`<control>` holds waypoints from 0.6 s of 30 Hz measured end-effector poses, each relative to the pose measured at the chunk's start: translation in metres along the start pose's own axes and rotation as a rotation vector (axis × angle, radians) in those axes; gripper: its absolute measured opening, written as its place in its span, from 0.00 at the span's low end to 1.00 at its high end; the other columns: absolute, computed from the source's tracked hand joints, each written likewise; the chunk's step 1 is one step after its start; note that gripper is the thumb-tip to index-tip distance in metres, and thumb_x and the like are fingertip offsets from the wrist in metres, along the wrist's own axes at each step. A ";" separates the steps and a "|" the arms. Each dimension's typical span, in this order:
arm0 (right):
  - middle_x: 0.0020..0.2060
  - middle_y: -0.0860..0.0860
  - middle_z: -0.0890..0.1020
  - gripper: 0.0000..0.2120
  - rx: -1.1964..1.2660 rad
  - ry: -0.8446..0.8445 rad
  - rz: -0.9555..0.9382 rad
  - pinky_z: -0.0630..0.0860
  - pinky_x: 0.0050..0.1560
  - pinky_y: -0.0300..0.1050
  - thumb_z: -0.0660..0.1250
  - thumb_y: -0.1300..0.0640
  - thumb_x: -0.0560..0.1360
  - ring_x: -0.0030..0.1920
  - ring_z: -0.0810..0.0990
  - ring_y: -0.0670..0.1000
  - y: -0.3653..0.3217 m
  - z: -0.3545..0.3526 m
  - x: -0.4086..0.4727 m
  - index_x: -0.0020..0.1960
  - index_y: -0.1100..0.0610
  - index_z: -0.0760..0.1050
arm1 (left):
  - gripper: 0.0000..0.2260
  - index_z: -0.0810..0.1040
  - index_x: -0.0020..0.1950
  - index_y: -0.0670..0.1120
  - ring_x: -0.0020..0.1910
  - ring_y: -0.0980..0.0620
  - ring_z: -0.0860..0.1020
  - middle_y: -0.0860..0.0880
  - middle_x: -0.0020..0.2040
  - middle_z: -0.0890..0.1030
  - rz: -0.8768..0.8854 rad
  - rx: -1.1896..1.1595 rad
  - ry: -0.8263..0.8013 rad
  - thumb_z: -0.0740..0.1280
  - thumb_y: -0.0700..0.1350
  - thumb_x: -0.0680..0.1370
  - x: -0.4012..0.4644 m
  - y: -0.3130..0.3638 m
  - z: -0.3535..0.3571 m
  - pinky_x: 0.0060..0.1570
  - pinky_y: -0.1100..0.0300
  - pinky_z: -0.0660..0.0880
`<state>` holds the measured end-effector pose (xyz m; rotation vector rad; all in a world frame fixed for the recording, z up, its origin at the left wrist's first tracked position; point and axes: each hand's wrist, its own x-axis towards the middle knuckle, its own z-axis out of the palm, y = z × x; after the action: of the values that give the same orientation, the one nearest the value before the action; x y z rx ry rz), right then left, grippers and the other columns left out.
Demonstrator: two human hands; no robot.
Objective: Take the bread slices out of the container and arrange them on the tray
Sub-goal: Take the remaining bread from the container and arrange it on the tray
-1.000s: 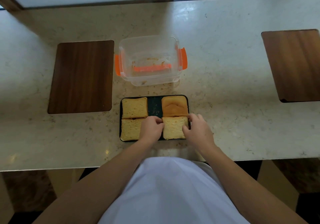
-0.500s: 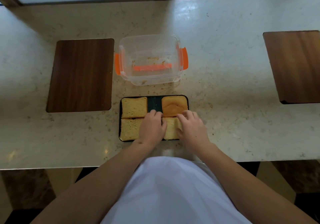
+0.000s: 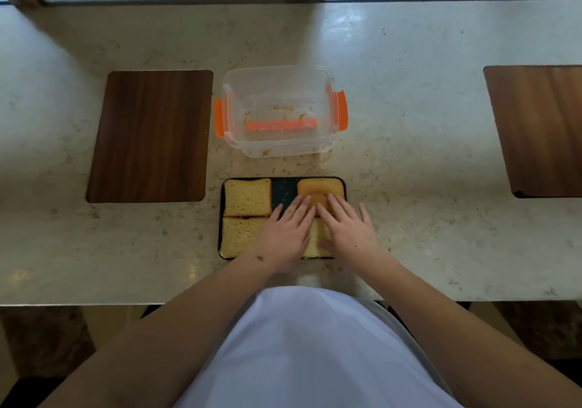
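A black tray [image 3: 284, 187] lies on the counter with bread slices on it. One pale slice [image 3: 247, 197] fills the far left and another [image 3: 241, 236] the near left. A browner crust slice [image 3: 319, 188] lies at the far right. The near right slice [image 3: 316, 240] is mostly hidden under my hands. My left hand [image 3: 285, 234] lies flat with fingers spread, fingertips reaching the crust slice. My right hand [image 3: 348, 231] lies flat beside it, fingers on the same crust slice. The clear container [image 3: 277, 111] with orange clips stands beyond the tray, holding only crumbs.
A dark wooden board [image 3: 149, 136] is set into the counter at the left, and another [image 3: 538, 130] at the far right. Window frames run along the back. The counter's front edge [image 3: 94, 303] is close to my body.
Both hands have slid forward from the near right slice toward the far right crust slice and flattened out, fingers now spread over it.
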<state>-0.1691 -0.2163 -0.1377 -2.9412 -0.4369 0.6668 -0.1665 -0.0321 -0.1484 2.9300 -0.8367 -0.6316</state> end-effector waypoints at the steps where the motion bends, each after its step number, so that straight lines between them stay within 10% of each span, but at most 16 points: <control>1: 0.81 0.52 0.49 0.37 0.002 -0.005 0.000 0.49 0.76 0.64 0.61 0.37 0.79 0.80 0.45 0.52 0.000 -0.001 0.000 0.81 0.48 0.49 | 0.27 0.43 0.81 0.47 0.80 0.49 0.40 0.47 0.82 0.41 -0.001 -0.001 -0.009 0.45 0.55 0.84 0.000 0.000 -0.001 0.77 0.45 0.46; 9: 0.70 0.53 0.71 0.33 0.275 0.172 0.135 0.72 0.64 0.56 0.71 0.44 0.75 0.68 0.69 0.56 -0.026 -0.031 0.008 0.74 0.54 0.65 | 0.17 0.74 0.67 0.41 0.65 0.48 0.71 0.43 0.65 0.75 -0.310 -0.450 0.476 0.64 0.43 0.79 -0.021 -0.010 -0.032 0.65 0.50 0.72; 18: 0.63 0.51 0.79 0.27 0.855 -0.167 0.213 0.76 0.52 0.42 0.69 0.51 0.78 0.56 0.77 0.49 -0.080 -0.032 0.052 0.74 0.56 0.67 | 0.18 0.73 0.69 0.41 0.60 0.45 0.76 0.45 0.61 0.77 -0.739 -0.867 0.397 0.62 0.37 0.79 -0.067 -0.072 -0.025 0.58 0.51 0.74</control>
<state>-0.1313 -0.1253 -0.1180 -2.1341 0.1427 0.8538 -0.1725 0.0617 -0.1099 2.3044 0.4897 -0.2720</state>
